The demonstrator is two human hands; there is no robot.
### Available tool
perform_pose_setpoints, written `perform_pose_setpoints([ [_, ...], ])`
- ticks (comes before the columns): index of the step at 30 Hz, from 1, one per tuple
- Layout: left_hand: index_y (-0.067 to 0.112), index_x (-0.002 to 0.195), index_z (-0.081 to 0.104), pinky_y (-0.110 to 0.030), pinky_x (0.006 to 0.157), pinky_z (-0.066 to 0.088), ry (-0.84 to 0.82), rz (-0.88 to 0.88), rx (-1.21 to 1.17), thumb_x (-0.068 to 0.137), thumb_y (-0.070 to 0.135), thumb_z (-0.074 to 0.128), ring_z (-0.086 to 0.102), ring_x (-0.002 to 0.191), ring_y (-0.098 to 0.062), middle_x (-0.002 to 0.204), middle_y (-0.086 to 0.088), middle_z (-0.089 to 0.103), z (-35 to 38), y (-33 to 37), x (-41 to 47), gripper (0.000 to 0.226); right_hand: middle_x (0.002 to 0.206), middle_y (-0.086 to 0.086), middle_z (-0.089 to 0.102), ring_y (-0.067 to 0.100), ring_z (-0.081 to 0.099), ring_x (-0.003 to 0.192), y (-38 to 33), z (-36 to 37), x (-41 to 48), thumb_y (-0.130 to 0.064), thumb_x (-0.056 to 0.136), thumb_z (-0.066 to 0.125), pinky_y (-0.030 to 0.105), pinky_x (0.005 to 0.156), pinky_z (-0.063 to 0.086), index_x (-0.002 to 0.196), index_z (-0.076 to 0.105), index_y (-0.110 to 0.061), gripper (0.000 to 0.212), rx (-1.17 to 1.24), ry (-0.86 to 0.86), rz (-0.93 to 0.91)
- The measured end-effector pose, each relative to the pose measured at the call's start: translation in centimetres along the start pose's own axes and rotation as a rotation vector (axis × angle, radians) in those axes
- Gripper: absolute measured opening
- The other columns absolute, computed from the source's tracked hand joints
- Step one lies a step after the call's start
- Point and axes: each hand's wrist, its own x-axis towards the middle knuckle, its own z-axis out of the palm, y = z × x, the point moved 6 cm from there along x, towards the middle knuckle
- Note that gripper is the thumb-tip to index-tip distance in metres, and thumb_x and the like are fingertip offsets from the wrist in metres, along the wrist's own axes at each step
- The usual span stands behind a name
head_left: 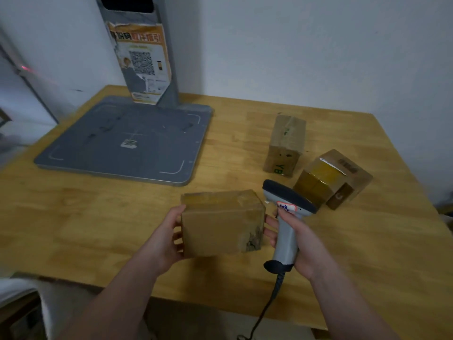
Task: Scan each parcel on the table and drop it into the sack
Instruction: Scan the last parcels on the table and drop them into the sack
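The fingers of the left hand (169,238) are curled round the left end of a plain brown cardboard parcel (220,224), thumb on top at the corner, holding it over the near part of the wooden table (73,217). The box is blunt-edged and scuffed, with glossy tape along its top and a torn, dark patch at its lower right corner. I can read no writing on it.

The right hand (304,241) is wrapped tight round the grey plastic handle of a scanner (285,231), whose dark head sits just beside the parcel's right end. A small red-edged white label (286,207) on the head carries a blue scribble I can't make out. A black cable (267,307) trails from the grip's base over the table edge.

Farther out stands a second parcel (285,143), tall, with green letters "YB" on its near face. Just to its right lies a third parcel (333,177), banded in shiny brown tape, its dark print too blurred to read.

At the back left is a flat grey platform (122,141) with white corner marks. Its post (169,69) bears a peeling orange-and-white poster (142,62) with a QR code.
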Motion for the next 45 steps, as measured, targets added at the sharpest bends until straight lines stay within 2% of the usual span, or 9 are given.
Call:
perform_pose_setpoints([
  [6,0.052,0.142,0.020,-0.044,0.101,0.042,-0.221,0.277,0.272,0.037,0.026,0.093,0.042,0.126,-0.019,0.141,0.009,0.039,-1.8,0.3,-1.1,0.131,0.109,0.011,0.068,0.024,0.063,0.088,1.0,0.4,0.9,-0.039,0.066,0.075,0.032,0.065,0.050,0.113,0.065,-0.012,0.055,-0.038,0.005,0.011],
  [10,0.064,0.129,0.032,-0.051,0.108,0.037,-0.284,0.333,0.422,0.049,0.019,0.088,0.031,0.132,-0.018,0.141,0.027,0.030,-2.2,-0.4,-1.6,0.107,0.097,0.005,0.064,0.017,0.059,0.082,1.5,0.9,1.2,-0.037,0.064,0.077,0.030,0.059,0.049,0.116,0.061,-0.014,0.060,0.022,-0.021,0.035],
  [15,0.042,0.120,0.057,-0.047,0.080,0.053,-0.130,0.255,0.002,0.092,0.041,0.055,0.046,0.123,-0.022,0.129,0.010,0.051,-2.1,-0.7,-1.7,0.028,0.090,0.004,0.062,0.016,0.058,0.078,2.7,0.9,1.3,-0.032,0.066,0.076,0.030,0.059,0.049,0.122,0.061,-0.012,0.061,0.045,-0.006,0.086],
  [20,0.036,0.147,0.031,-0.046,0.093,0.046,-0.058,0.230,-0.129,0.077,0.024,0.066,0.058,0.111,-0.026,0.125,-0.002,0.061,-2.4,-1.4,-1.1,0.079,0.087,0.006,0.062,0.018,0.058,0.074,2.8,1.2,0.9,-0.029,0.070,0.074,0.031,0.063,0.048,0.116,0.062,-0.011,0.051,0.028,-0.042,0.095],
  [25,0.022,0.141,0.043,-0.039,0.085,0.049,-0.057,0.207,-0.044,0.077,0.012,0.065,0.063,0.107,-0.030,0.122,-0.012,0.065,-2.6,-0.9,-1.3,0.068,0.109,0.005,0.071,0.023,0.065,0.101,0.4,0.7,0.6,-0.029,0.075,0.077,0.033,0.067,0.052,0.117,0.064,-0.017,0.045,-0.171,0.009,-0.037],
  [31,0.030,0.135,0.046,-0.045,0.083,0.052,0.049,0.270,0.046,0.083,0.006,0.066,0.061,0.104,-0.026,0.122,-0.006,0.061,-3.8,2.0,-1.2,0.061,0.085,0.013,0.073,0.017,0.058,0.059,-4.3,3.2,-2.5,-0.016,0.086,0.070,0.030,0.056,0.047,0.098,0.069,-0.015,0.012,-0.585,-0.185,-0.255],
  [35,0.027,0.126,0.055,-0.037,0.077,0.051,0.036,0.299,0.090,0.083,0.006,0.066,0.065,0.099,-0.024,0.111,-0.006,0.068,-3.7,3.2,-1.1,0.049,0.051,-0.011,0.061,0.002,0.056,0.049,-4.5,4.9,-3.4,-0.020,0.084,0.074,0.017,0.050,0.045,0.092,0.067,-0.020,0.011,-0.934,-0.286,-0.313],
  [40,0.025,0.123,0.058,-0.037,0.080,0.053,0.018,0.308,0.112,0.062,0.016,0.073,0.068,0.100,-0.027,0.108,-0.008,0.071,-3.7,3.7,-0.8,0.063,0.051,-0.026,0.059,-0.006,0.058,0.053,-3.8,6.0,-3.3,-0.023,0.081,0.077,0.010,0.047,0.038,0.077,0.063,-0.024,0.014,-1.145,-0.293,-0.365],
  [45,0.024,0.119,0.061,-0.042,0.085,0.054,0.008,0.322,0.125,0.061,0.017,0.071,0.068,0.100,-0.029,0.107,-0.010,0.072,-4.3,3.9,-0.6,0.058,0.060,-0.013,0.062,-0.008,0.059,0.060,-4.2,6.3,-3.5,-0.026,0.077,0.080,0.012,0.049,0.041,0.081,0.067,-0.022,0.014,-1.211,-0.242,-0.438],
])
